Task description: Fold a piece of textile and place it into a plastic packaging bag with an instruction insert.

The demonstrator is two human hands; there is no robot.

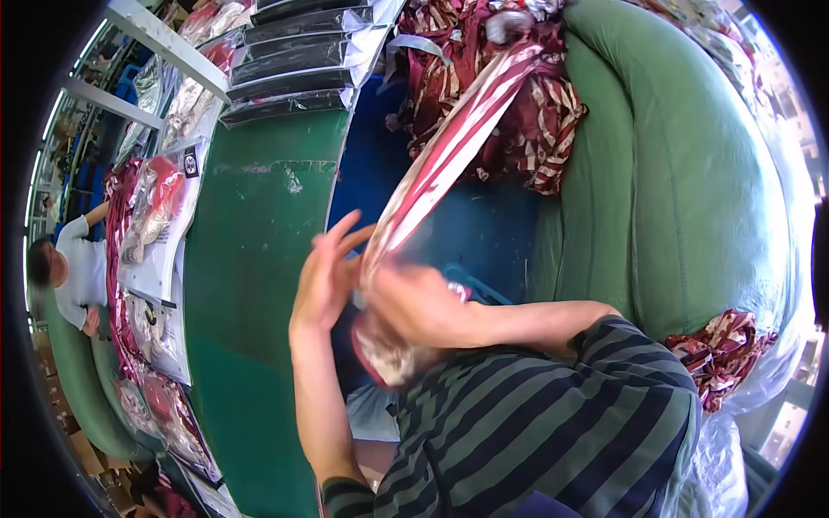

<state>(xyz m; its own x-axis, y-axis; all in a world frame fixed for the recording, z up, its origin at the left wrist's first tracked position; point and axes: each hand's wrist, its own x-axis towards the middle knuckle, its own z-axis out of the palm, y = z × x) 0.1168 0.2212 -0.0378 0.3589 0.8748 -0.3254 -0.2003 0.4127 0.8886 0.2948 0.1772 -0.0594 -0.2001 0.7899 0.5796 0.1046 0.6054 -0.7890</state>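
A long red-and-white striped cloth (462, 129) stretches taut from a dark red and cream heap down to my hands. My right hand (414, 302), smeared by motion, is closed round its lower end. Just left of it, my left hand (319, 281) has its fingers stretched and apart, with the fingertips beside the cloth. A bunched part of the striped cloth hangs below my right hand, close to my body. The heap of striped cloths (492, 95) lies at the far end, between the green table and a green padded bulk.
To my left runs a green tabletop (259, 198), with a row of black plastic-wrapped packs (298, 73) at its far end. Big green stuffed sacks (682, 173) bulge on the right, a loose striped cloth (721, 354) by them. Another person (82, 268) works at far left beside bagged goods (155, 216).
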